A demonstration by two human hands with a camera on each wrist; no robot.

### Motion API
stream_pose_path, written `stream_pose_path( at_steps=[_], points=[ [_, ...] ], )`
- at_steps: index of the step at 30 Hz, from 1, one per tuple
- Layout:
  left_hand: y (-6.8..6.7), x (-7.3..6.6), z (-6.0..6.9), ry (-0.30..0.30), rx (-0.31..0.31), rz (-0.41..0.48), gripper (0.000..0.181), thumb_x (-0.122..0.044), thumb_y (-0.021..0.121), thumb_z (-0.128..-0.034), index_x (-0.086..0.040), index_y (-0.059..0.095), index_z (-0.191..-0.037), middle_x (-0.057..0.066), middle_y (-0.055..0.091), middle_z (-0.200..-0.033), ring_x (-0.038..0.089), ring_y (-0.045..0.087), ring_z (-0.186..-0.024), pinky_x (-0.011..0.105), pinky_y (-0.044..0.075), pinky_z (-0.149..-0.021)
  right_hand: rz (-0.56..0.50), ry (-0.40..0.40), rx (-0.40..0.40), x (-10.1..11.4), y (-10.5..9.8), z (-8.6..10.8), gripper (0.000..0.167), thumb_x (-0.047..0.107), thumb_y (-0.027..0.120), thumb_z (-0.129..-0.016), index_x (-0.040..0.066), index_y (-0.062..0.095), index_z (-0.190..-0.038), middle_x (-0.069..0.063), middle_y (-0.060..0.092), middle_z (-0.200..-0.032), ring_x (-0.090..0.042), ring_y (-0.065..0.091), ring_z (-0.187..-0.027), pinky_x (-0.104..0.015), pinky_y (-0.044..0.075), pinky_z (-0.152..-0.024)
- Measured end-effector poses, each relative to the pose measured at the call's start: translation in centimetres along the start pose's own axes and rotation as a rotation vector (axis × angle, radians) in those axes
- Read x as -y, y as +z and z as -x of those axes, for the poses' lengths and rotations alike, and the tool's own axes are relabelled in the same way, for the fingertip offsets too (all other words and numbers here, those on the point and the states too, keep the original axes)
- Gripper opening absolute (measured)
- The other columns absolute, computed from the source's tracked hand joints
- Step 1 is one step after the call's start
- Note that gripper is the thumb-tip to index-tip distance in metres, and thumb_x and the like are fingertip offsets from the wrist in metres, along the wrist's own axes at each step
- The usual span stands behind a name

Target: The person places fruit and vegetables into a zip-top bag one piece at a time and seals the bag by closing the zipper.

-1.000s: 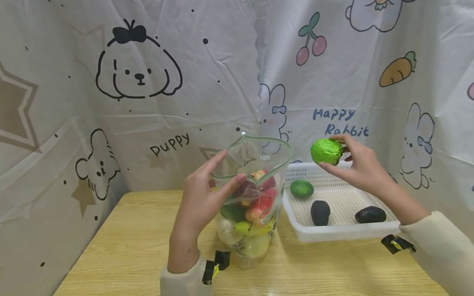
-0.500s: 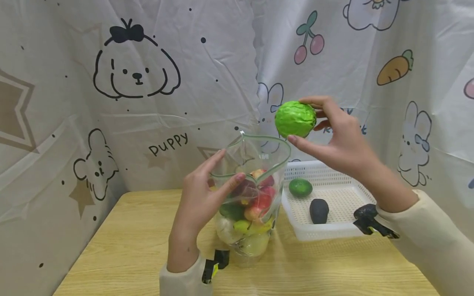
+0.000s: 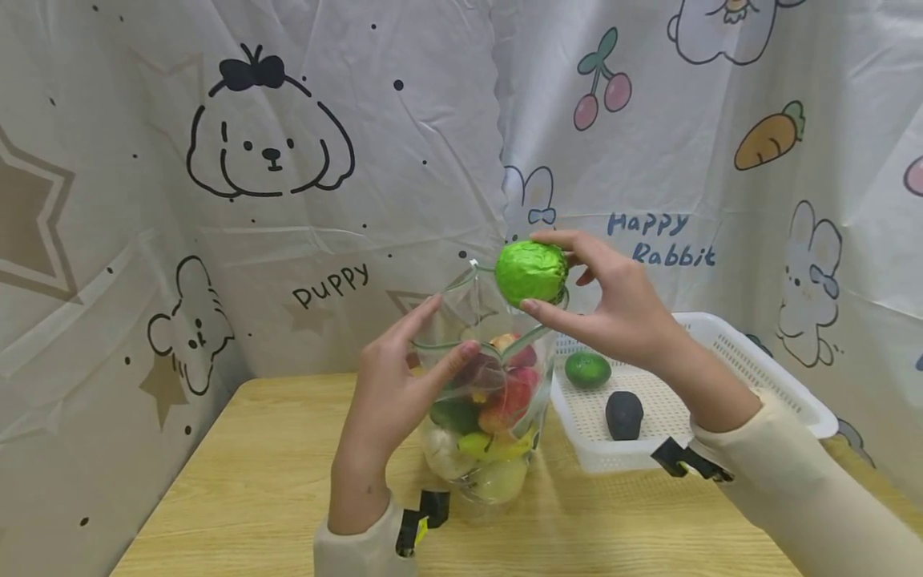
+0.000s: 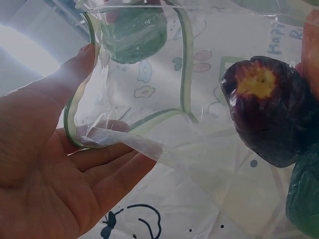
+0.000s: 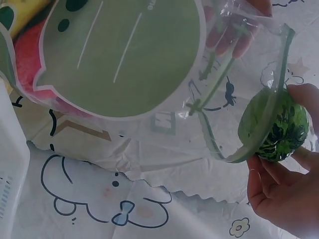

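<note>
Fingers [image 3: 573, 243] of the right hand [image 3: 613, 296] hold the green cabbage [image 3: 531, 273] at the mouth of the clear zip bag [image 3: 522, 340]; if the left hand [image 3: 400, 381] holding it slips, the bag could fold and block the way.

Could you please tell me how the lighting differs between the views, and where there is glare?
Head view: soft light, with the green ball vivid; left wrist view: strong white glare at upper left, above the left hand, and pale streaks on the clear bag; right wrist view: dimmer, the green ball looking darker than in the head view.
</note>
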State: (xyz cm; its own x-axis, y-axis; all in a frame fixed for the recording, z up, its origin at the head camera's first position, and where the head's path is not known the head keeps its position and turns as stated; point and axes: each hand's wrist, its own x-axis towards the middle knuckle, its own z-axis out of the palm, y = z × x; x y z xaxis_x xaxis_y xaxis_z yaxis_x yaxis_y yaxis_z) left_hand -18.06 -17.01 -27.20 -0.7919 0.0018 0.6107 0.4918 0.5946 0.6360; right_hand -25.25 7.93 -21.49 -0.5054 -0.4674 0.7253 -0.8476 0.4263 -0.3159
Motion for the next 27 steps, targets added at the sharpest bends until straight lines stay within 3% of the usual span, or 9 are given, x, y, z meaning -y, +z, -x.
stream_pose_path(
  at_steps=[7, 27],
  points=[
    [0.00, -0.05, -0.06, 0.000, 0.004, -0.004, 0.071, -0.038, 0.078, -0.0906, -0.010, 0.050, -0.150, 0.007, 0.052, -0.152, 0.024, 0.051, -0.137, 0.047, 0.058, -0.093, 0.005, -0.009, 0.044, -0.01, 0.56, 0.21, 0.066, 0.021, 0.085, -0.083, 0.010, 0.056, -0.142, -0.004, 0.064, -0.132, -0.015, 0.060, -0.101, -0.038, 0.051, -0.084],
    [0.09, -0.39, -0.03, -0.008, 0.017, 0.004, 0.073, -0.038, 0.078, -0.0901, -0.008, 0.050, -0.150, 0.008, 0.051, -0.152, 0.026, 0.050, -0.138, 0.048, 0.057, -0.095, 0.008, 0.015, 0.073, -0.01, 0.65, 0.49, 0.064, 0.023, 0.083, -0.085, 0.009, 0.055, -0.141, -0.004, 0.065, -0.124, -0.016, 0.059, -0.099, -0.037, 0.052, -0.082]
  ],
)
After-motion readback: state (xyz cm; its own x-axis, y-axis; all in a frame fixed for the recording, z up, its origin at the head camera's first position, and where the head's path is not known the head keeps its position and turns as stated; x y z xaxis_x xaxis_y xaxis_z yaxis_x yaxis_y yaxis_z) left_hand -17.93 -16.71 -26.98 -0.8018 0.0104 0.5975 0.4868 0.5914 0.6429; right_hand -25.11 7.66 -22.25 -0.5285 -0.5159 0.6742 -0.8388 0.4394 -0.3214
